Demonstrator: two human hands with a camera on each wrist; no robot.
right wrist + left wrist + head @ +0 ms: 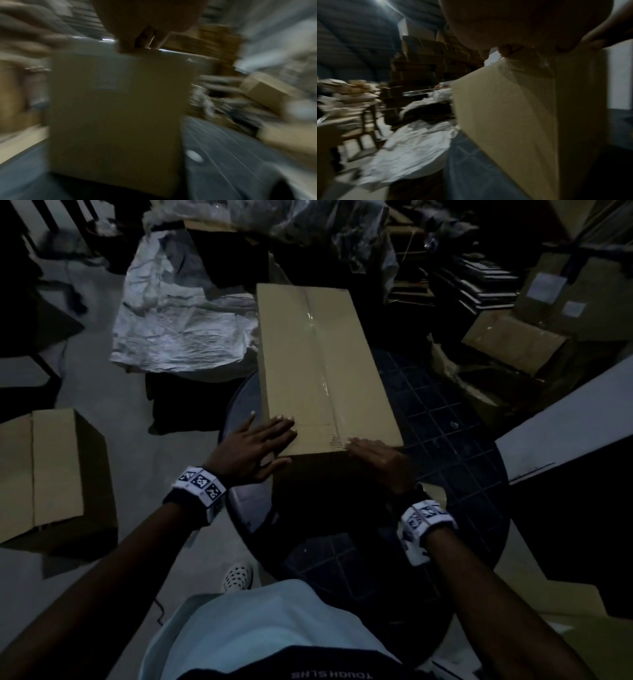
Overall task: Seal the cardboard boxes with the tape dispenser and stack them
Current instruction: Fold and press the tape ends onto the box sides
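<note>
A long cardboard box (pixel 322 364) lies on the dark round table (pixel 445 422), with clear tape (pixel 320 354) running along its closed top seam. My left hand (pixel 260 443) rests at the box's near left corner, fingers flat on top and thumb down the near face. My right hand (pixel 375 455) lies over the near edge at the right, fingertips by the end of the tape. The left wrist view shows the box's side (pixel 513 121) under my fingertips (pixel 506 50). The right wrist view is blurred; the box's near face (pixel 116 108) fills it. No tape dispenser is in view.
A second cardboard box (pixel 51 474) stands on the floor to the left. A crumpled white sheet (pixel 178 316) lies beyond the table at the left. More boxes (pixel 513 344) and stacked flat items crowd the right and back. A pale board (pixel 565 419) juts in from the right.
</note>
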